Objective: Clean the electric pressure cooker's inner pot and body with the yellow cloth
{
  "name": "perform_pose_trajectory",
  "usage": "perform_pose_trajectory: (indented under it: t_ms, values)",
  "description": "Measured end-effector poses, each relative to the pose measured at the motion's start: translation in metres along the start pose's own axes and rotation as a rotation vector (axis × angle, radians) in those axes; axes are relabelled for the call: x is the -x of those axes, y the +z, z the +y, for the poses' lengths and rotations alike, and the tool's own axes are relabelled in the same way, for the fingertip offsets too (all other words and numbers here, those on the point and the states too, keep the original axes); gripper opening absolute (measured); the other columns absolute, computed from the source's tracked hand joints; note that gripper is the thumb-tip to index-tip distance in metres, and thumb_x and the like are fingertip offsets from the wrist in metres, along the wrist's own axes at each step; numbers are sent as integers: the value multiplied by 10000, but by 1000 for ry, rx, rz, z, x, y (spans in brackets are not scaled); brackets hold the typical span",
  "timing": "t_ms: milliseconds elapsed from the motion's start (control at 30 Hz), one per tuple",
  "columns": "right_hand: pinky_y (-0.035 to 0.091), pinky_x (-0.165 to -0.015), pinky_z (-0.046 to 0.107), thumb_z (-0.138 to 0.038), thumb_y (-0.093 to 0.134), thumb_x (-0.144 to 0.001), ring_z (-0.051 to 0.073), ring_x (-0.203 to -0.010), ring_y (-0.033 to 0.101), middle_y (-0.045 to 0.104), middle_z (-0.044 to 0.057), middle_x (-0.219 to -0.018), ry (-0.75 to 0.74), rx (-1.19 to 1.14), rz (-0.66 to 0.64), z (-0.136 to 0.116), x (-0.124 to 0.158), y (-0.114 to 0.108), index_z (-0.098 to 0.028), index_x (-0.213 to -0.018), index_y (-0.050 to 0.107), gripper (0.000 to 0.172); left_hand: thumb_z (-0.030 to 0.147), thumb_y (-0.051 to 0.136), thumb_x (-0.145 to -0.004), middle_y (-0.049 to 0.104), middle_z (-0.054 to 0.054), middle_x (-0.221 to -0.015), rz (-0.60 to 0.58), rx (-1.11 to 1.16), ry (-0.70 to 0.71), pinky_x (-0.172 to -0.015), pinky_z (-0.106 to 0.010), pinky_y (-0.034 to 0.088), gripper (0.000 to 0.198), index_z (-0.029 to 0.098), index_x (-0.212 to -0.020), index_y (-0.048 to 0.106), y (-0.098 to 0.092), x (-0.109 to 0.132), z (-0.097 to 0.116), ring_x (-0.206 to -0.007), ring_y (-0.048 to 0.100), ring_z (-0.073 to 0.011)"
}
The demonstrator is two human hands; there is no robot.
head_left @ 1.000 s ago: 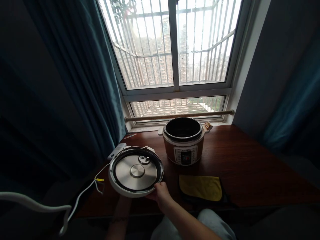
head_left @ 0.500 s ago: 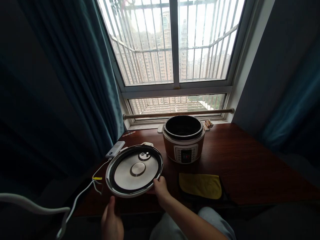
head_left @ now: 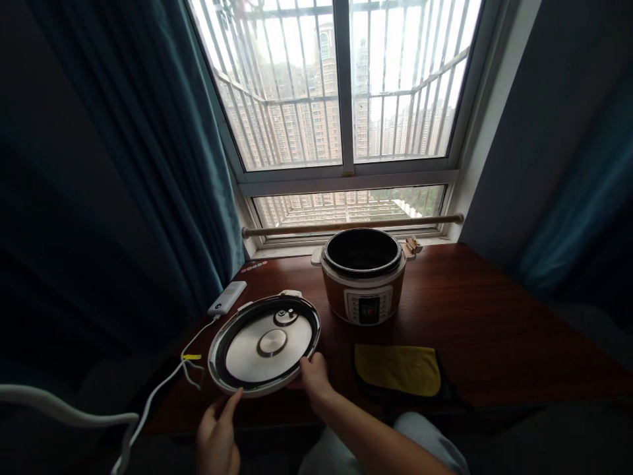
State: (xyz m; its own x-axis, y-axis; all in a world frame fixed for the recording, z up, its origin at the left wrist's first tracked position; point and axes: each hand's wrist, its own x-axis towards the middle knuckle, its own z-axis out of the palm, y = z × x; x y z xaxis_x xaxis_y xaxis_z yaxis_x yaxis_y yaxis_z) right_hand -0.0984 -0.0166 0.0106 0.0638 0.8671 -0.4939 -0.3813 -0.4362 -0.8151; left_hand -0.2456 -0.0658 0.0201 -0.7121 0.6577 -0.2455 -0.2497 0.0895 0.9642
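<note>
The pressure cooker lid (head_left: 271, 369) lies tilted with its underside up, showing a metal inner plate, a black sealing ring and a small valve. On its lower right rim my right hand (head_left: 316, 381) is closed, thumb on top and the other fingers hidden beneath. At the near left rim, my left hand (head_left: 217, 432) touches the edge with its thumb, its fingers partly hidden by the lid. The electric pressure cooker (head_left: 363, 280) stands uncovered behind and to the right, its dark inner pot (head_left: 363, 254) showing and its front display lit.
A folded yellow cloth (head_left: 398, 371) with dark edging lies near the front edge of the wooden table (head_left: 475, 316). Left of the lid sit a white power bank (head_left: 227, 298) and its white cable (head_left: 165, 379). A barred window and a rail (head_left: 297, 229) stand behind.
My left hand has come up to the lid's near rim, where before it was just apart below it. The lid has tilted slightly and dropped a little at its near side.
</note>
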Motion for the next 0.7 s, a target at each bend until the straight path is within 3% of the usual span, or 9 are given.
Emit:
perform_pose_trajectory:
  t_ms: [167,333,433,600,700]
  values:
    - [524,-484,269,-199,499,-734,201,-736,615,572,78,-869,9,23,-1,-4,-4,0,-148,-743,469,60,268,713,-595,610,-11,-840,-7,-77,31,-1013,-444,336,318,158,-862,580,1,-3,-2,-999,557,-237]
    - [533,-487,297,-220,491,-782,196,-670,640,581,101,-911,60,20,-10,-7,-3,0,-140,-915,424,169,324,689,-606,608,-34,-810,21,-120,97,-945,-486,387,331,128,-849,580,3,-5,-6,-915,577,-250]
    - [531,-475,301,-287,450,-845,169,-573,638,589,91,-877,133,-6,-47,-10,1,1,-145,-998,375,222,358,675,-613,596,-31,-807,47,-154,129,-931,-488,396,348,131,-857,573,2,-5,-9,-920,570,-255]
    - [516,-445,275,-424,353,-894,136,-552,629,566,132,-998,276,35,-113,-14,7,0,-150,-1040,332,312,407,660,-607,578,-29,-810,89,-224,175,-928,-489,391,365,134,-831,567,1,-11,-14,-933,556,-265]
    - [512,-448,282,-519,280,-889,130,-544,620,564,138,-1029,278,90,-162,-14,9,-6,-149,-1054,346,410,430,656,-602,575,-27,-817,100,-235,186,-924,-487,391,379,138,-824,562,1,-15,-18,-930,553,-265]
